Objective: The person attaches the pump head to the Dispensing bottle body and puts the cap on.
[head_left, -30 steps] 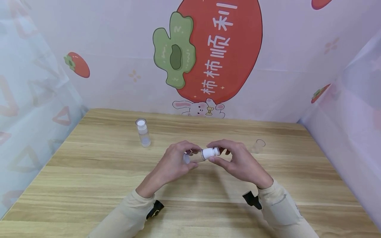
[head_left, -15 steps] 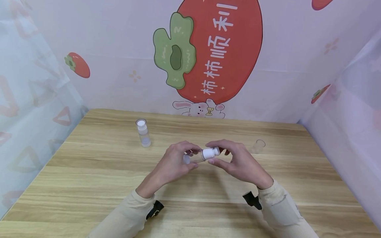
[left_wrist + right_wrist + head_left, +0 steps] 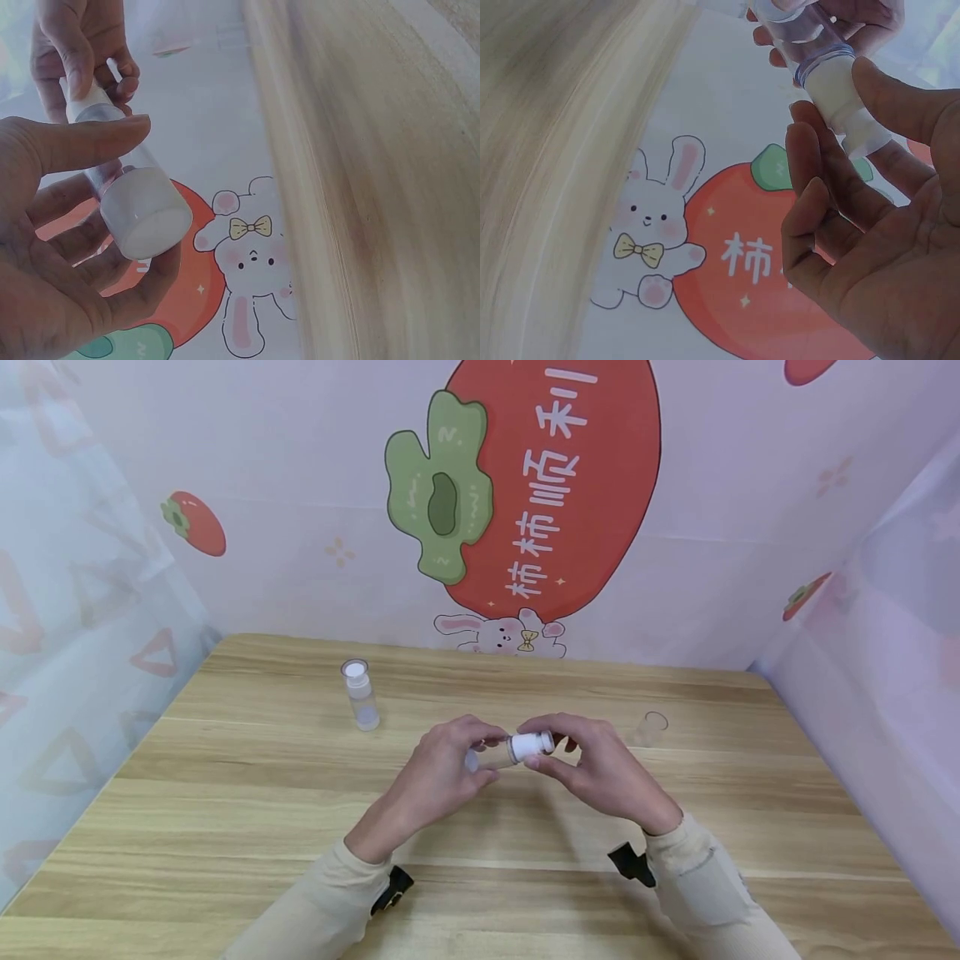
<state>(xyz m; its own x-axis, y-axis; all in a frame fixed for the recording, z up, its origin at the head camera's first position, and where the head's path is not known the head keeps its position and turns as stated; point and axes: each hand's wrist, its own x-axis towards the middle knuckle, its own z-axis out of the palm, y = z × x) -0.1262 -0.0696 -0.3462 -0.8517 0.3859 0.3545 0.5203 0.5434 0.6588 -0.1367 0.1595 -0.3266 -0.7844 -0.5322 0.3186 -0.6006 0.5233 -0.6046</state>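
Observation:
A small clear bottle (image 3: 492,758) with a white base is held nearly level above the table's middle. My left hand (image 3: 442,772) grips its see-through body, thumb on one side and fingers on the other; the white base (image 3: 146,214) shows in the left wrist view. At the other end, the thumb and index finger of my right hand (image 3: 603,768) pinch the white pump-like top (image 3: 832,90). In the right wrist view this top meets the clear body at a ring, and the remaining right fingers are bent beneath it.
A similar clear bottle with a white top (image 3: 362,697) stands upright at the back left of the wooden table (image 3: 247,793). A transparent cap (image 3: 648,731) sits at the back right. Printed sheets (image 3: 300,460) hang behind and along both sides.
My right thumb and index finger have shifted slightly on the white top. Both hands and the bottle stay in nearly the same place.

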